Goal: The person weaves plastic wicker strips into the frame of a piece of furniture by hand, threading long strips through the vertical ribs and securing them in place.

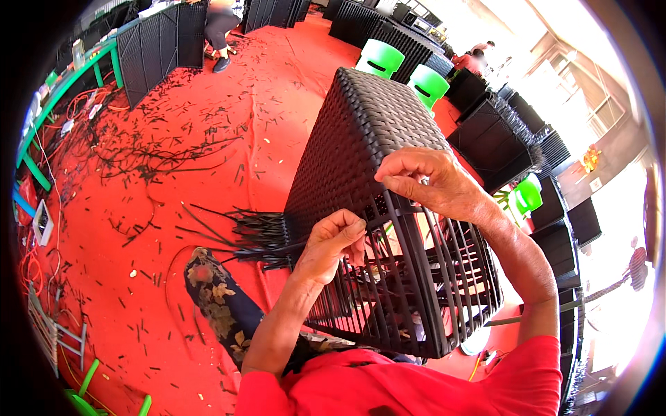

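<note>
Fingertips of the bare left hand (326, 246) are drawn in, thumb and forefinger close together in front of a large, box-shaped frame woven of dark brown-black flat strips (336, 149); whether they pinch a strip, I cannot tell. The bare right hand (433, 182) is curled above it at the frame's near upper corner, its thumb and forefinger bent toward each other with a gap behind the tips; again, what they grip, if anything, cannot be told. The frame stands tilted between the person's forearms, directly in front of the red-shirted body. Its upper part is closely woven, and the weave stops at an edge near both hands, below which bare upright black bars (368, 291) leave open slots. From the left edge, a splayed bundle of loose black strips (267, 232) reaches out just above the knee of a trouser leg in dark, leaf-patterned cloth (218, 298). Left of the frame, wide floor room spreads out, covered in bright red sheeting (104, 298) and littered with short black scraps (173, 156). The far and right sides are tighter: two bright green plastic stools (380, 58) stand behind the frame, and a row of black woven panels (496, 142) lines the right. A green-legged table (76, 76) bounds the far left.
</note>
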Demonstrator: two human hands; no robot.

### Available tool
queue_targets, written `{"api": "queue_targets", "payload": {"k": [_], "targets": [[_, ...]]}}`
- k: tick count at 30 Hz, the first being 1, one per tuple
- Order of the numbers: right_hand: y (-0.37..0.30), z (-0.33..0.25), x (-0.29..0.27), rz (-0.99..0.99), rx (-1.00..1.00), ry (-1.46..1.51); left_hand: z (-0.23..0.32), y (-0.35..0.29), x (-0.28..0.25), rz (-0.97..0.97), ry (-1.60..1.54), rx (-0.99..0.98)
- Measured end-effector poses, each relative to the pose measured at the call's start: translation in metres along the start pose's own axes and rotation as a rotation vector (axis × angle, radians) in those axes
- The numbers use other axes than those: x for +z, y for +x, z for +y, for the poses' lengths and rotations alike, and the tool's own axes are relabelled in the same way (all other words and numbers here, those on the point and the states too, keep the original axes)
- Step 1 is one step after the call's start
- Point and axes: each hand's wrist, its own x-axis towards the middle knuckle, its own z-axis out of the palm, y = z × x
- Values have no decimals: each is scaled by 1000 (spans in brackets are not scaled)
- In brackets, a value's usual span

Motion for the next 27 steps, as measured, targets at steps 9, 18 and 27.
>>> {"api": "queue_targets", "payload": {"k": [9,18,27], "targets": [[12,-21,8,67,-183,-214,-5,-8,-18,-1,-87,-34],[6,-25,42,-196,-298,-822,-5,-13,-22,-17,-176,31],[2,-9,52,-72,-280,-794,-16,-12,-19,-3,-93,-71]]}}
